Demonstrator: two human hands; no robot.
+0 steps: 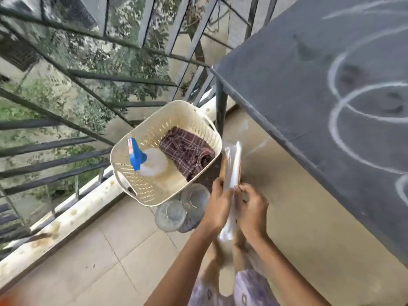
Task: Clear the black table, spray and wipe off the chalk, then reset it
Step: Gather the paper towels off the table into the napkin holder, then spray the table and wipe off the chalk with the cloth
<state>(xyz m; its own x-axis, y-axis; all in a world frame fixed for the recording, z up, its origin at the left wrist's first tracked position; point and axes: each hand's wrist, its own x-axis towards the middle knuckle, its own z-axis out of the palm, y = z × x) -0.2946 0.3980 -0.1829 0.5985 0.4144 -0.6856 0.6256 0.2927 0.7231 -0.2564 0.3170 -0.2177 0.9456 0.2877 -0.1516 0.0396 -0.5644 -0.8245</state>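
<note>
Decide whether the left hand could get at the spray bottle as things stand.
Probably yes, once freed: the left hand grips a pale packet, but the spray bottle lies uncovered in the open basket nearby.

The black table (298, 62) bears chalk loops (331, 122); a blue-triggered spray bottle (148, 161) and plaid cloth (187, 153) lie in the cream basket (136, 188).

A black counter (309, 74) fills the upper right, its top marked with white chalk loops (335, 120). Below it lies a beige tiled floor (110, 250). A cream perforated basket (123, 146) seems to rest on the floor beside the counter's leg, with two clear glass vessels (170, 215) just beside the basket.
</note>
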